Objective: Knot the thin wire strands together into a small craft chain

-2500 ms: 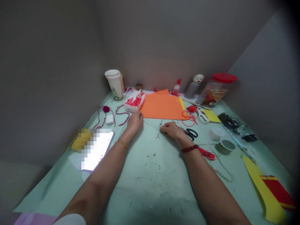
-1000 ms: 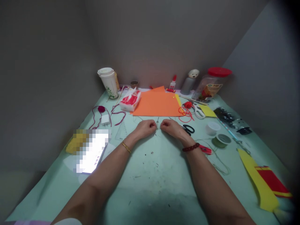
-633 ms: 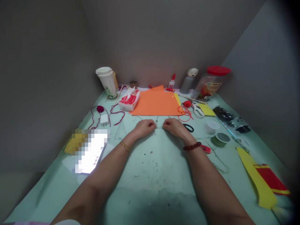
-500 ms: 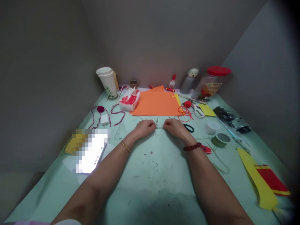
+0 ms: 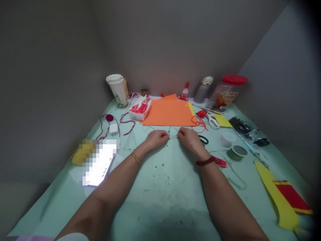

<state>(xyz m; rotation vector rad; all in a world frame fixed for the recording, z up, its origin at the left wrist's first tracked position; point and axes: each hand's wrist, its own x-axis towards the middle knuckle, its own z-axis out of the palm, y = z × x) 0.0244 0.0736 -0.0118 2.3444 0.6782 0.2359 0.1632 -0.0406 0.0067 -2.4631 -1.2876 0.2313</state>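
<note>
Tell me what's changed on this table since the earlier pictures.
The left hand has moved right, away from the tissue pack and nearer the right hand, which has shifted slightly right. Both pinch thin cord, as before. The orange paper, green spool and white cup stayed put.

A thin, pale thread (image 5: 173, 136) runs nearly straight between the left hand (image 5: 157, 139) and the right hand (image 5: 189, 139), pinched in both, its short visible span over the green surface (image 5: 175, 190), just nearer than the orange sheets (image 5: 170, 113); its finer detail is too small to tell
</note>
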